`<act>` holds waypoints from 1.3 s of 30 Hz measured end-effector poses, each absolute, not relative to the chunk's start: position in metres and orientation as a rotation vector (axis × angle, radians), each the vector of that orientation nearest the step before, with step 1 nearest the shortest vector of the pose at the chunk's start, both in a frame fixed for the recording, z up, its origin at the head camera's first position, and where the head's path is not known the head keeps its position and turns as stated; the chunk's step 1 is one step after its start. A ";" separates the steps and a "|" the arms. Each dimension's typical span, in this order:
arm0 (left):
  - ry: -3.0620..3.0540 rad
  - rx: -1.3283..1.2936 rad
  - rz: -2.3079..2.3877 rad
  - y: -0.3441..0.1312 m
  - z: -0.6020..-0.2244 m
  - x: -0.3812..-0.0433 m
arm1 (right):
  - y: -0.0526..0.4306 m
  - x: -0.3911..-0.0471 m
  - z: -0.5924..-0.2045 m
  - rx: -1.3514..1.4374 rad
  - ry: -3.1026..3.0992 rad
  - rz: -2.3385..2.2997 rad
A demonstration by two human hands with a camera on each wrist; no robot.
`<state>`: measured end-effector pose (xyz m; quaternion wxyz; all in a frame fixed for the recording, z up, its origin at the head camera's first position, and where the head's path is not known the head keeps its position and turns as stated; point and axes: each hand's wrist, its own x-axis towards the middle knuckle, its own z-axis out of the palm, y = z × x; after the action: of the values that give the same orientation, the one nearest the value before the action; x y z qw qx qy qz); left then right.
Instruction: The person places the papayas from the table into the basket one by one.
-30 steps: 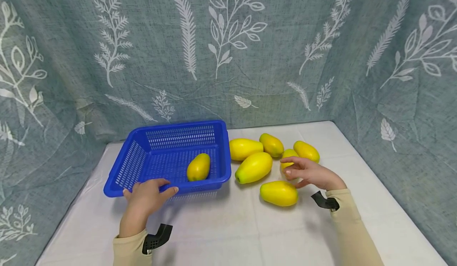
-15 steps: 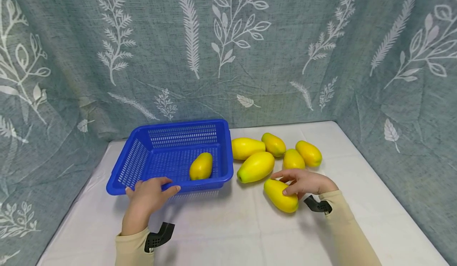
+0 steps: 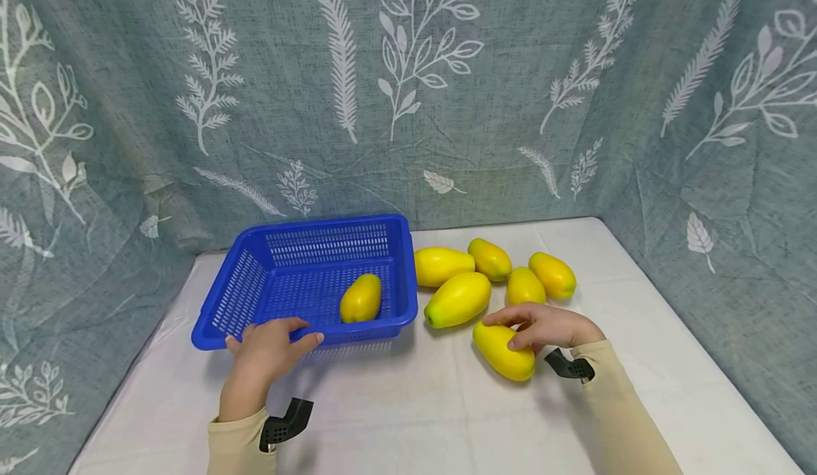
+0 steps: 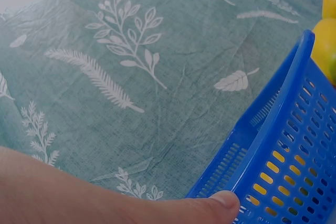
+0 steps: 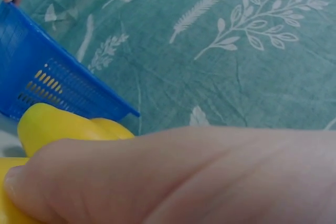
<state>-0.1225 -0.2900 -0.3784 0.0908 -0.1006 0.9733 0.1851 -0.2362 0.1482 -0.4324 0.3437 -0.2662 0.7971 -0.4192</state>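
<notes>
My right hand [image 3: 542, 325] grips a yellow papaya [image 3: 502, 353] with a greenish tip, low over the white cloth, thumb on its near side and fingers across its far side. In the right wrist view, the thumb [image 5: 31, 187] covers much of this papaya [image 5: 13, 203]. At the near left rim of a blue perforated basket [image 3: 408, 269], my left hand [image 3: 268, 354] holds on, its thumb [image 4: 223, 203] on the outside in the left wrist view. Inside the basket lies one mango-like yellow fruit [image 3: 361, 298].
Two more papayas, one nearer [image 3: 458, 299] and one farther [image 3: 443, 266], lie right of the basket. Beyond the right hand sit three smaller yellow fruits, among them one at the right [image 3: 552, 275]. A green leaf-print curtain [image 3: 408, 177] walls the back and sides.
My right hand has come down and left onto the papaya and taken hold of it; the papaya has turned, its near end swinging toward me. The left hand stays at the basket rim.
</notes>
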 end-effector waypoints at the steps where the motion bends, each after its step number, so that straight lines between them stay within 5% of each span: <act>1: 2.893 -0.299 0.554 -0.290 -0.379 -0.122 | 0.149 -0.237 -0.433 -0.695 2.071 -1.096; 19: 2.885 -0.315 0.580 -0.292 -0.381 -0.119 | 0.167 -0.264 -0.394 -0.563 1.992 -1.682; 30: 2.891 -0.324 0.575 -0.293 -0.378 -0.119 | 0.046 -0.277 -0.334 -0.433 2.020 -1.757; 39: 2.911 -0.312 0.569 -0.290 -0.379 -0.120 | -0.047 -0.265 -0.344 -0.397 2.081 -1.663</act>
<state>-0.1200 -0.2898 -0.3793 0.0795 -0.1043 0.9729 0.1903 -0.2645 -0.0473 -0.3436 0.2222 -0.1436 0.7533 -0.6022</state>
